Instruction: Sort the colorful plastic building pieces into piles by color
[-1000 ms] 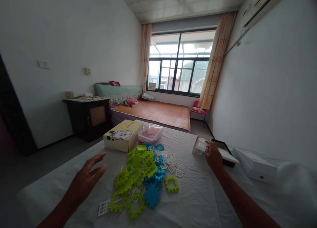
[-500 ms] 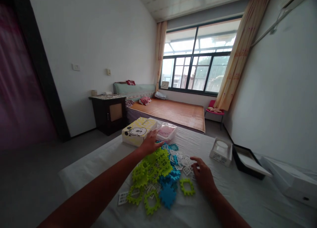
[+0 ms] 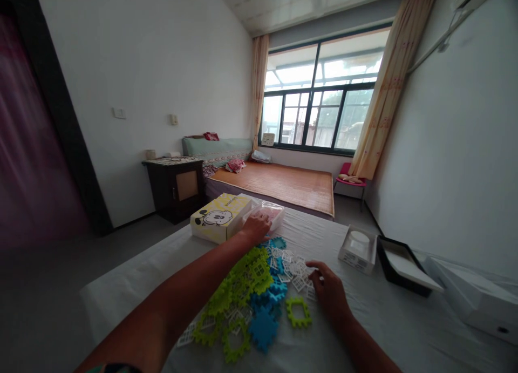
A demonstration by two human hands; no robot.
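Worktop (image 3: 364,335) under a white cloth carries a pile of green and blue toy pieces (image 3: 251,292), jagged-edged squares heaped loosely. One green frame piece (image 3: 298,312) lies flat just right of the pile, on its near side.

Beyond that frame, at the pile's right edge, the right hand (image 3: 329,289) rests palm down. Its fingers (image 3: 318,270) are curled, with the tips on the white grid pieces (image 3: 297,278) scattered against the pile; whether they pinch one cannot be told.

The left arm stretches across the pile to its far side. The left hand (image 3: 256,227) lies on the near rim of a clear tub (image 3: 272,214) with pink contents, fingers bent over it; how firmly they hold cannot be told. A yellow box (image 3: 218,222) with a cartoon face stands touching the tub, far left of the pile.

Well to the right of the pile sit a small white tray (image 3: 358,249), then a black box (image 3: 404,268) and a white box (image 3: 477,303).

Far behind the pile are a dark cabinet (image 3: 176,187), a bed (image 3: 283,184) and a large window (image 3: 319,114).
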